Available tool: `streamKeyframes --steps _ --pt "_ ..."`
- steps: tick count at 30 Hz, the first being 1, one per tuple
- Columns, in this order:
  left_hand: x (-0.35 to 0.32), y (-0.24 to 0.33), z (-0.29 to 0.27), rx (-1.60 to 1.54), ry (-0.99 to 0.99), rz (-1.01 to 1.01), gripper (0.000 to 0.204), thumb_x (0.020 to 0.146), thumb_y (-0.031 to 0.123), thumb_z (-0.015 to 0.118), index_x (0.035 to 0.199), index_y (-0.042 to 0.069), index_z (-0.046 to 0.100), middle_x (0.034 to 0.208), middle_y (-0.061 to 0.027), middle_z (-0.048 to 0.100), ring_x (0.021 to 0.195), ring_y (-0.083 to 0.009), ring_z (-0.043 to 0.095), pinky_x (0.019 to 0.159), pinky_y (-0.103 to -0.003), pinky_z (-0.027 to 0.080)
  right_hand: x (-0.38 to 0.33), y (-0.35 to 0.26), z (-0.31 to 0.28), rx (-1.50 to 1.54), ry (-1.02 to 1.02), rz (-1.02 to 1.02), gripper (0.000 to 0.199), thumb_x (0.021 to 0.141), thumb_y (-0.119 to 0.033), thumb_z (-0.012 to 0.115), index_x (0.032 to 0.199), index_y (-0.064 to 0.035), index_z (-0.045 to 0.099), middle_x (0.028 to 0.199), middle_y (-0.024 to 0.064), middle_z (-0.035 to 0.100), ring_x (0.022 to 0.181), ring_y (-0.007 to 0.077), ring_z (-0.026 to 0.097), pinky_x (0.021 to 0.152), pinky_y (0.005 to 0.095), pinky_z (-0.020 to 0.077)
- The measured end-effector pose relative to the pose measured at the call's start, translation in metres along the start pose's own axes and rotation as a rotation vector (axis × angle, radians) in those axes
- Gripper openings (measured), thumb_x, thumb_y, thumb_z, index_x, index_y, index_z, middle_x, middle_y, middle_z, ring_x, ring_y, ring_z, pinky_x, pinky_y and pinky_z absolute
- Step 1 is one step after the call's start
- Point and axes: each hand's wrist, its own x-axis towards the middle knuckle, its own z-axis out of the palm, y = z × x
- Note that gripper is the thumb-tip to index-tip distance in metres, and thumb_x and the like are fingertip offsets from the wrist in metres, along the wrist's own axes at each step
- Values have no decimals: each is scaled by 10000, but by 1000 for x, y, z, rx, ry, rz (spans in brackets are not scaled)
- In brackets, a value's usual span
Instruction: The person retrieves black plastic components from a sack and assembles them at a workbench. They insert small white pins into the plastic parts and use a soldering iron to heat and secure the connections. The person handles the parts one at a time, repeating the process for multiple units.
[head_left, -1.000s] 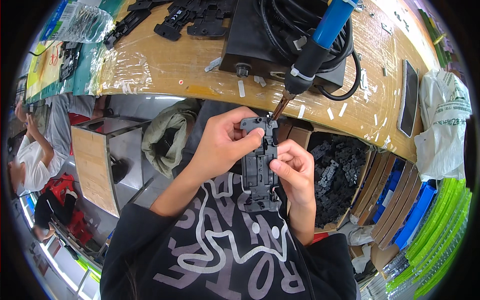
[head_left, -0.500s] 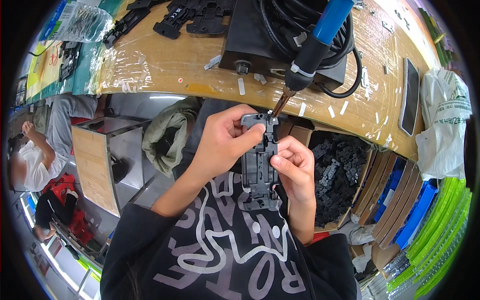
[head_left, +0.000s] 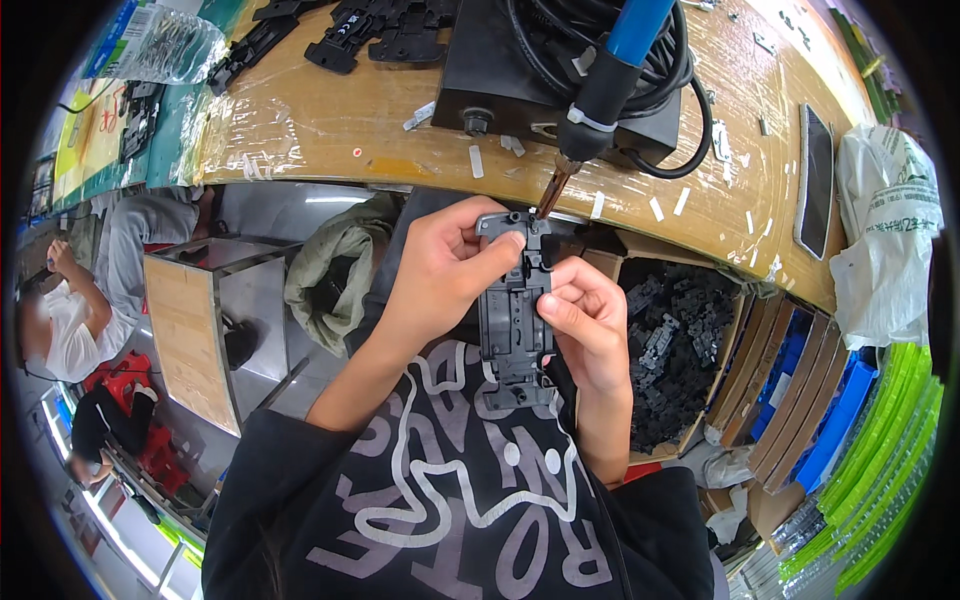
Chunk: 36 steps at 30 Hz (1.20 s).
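Note:
A long black plastic housing [head_left: 516, 320] is held upright in front of my chest, its moulded inner side facing up. My left hand [head_left: 445, 265] grips its upper end, the thumb pressed across the face. My right hand [head_left: 590, 320] holds its right edge between thumb and curled fingers. Right at the housing's top corner is the copper-coloured tip of a soldering iron [head_left: 602, 90] with a blue handle, slanting down from above; neither hand is on the iron. Whether the tip touches the plastic I cannot tell.
A black box [head_left: 460, 105] with coiled cable stands on the wooden table [head_left: 300, 140]. More black parts [head_left: 345, 35] lie at the far left, a phone [head_left: 817, 180] at the right. Below the table edge, a carton [head_left: 690, 350] holds many black pieces. Another person [head_left: 85, 310] sits at left.
The housing and both hands stay in nearly the same place. The table, the iron and the black box appear shifted slightly left and up in the view.

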Motion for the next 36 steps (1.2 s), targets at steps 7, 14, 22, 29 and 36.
streamKeyframes --steps 7,14,22,29,36 --pt "0 -1 -1 -4 -19 -1 136 772 48 554 872 -41 534 736 -18 559 644 -34 506 573 -169 418 1 -2 -1 18 -16 22 90 779 -30 537 831 35 503 688 83 580 513 75 512 419 190 396" --pt "6 1 -19 313 -84 -8 224 790 146 576 905 -43 539 690 -7 544 623 -39 496 587 -176 418 3 15 -23 -278 100 -3 111 768 -48 578 829 13 507 648 16 528 521 59 483 441 198 445" --pt "-16 51 -68 552 -154 -53 162 793 150 555 859 3 558 675 -3 530 567 -43 460 519 -170 368 -56 109 -278 -335 1146 -194 283 740 -129 605 920 49 480 687 108 544 441 156 532 380 268 460" --pt "-11 83 -119 574 241 342 183 783 126 536 922 6 547 684 -9 536 606 -50 471 541 -168 357 -179 151 -436 -826 1938 -25 396 736 -200 629 990 35 436 832 106 507 641 175 489 533 288 433" --pt "57 94 -122 1324 660 854 388 752 238 603 1072 39 513 1123 -91 479 1052 -209 431 896 -320 313 -76 -76 -180 -1049 1399 -904 263 811 -84 526 1050 11 469 1057 121 498 983 193 481 853 301 382"
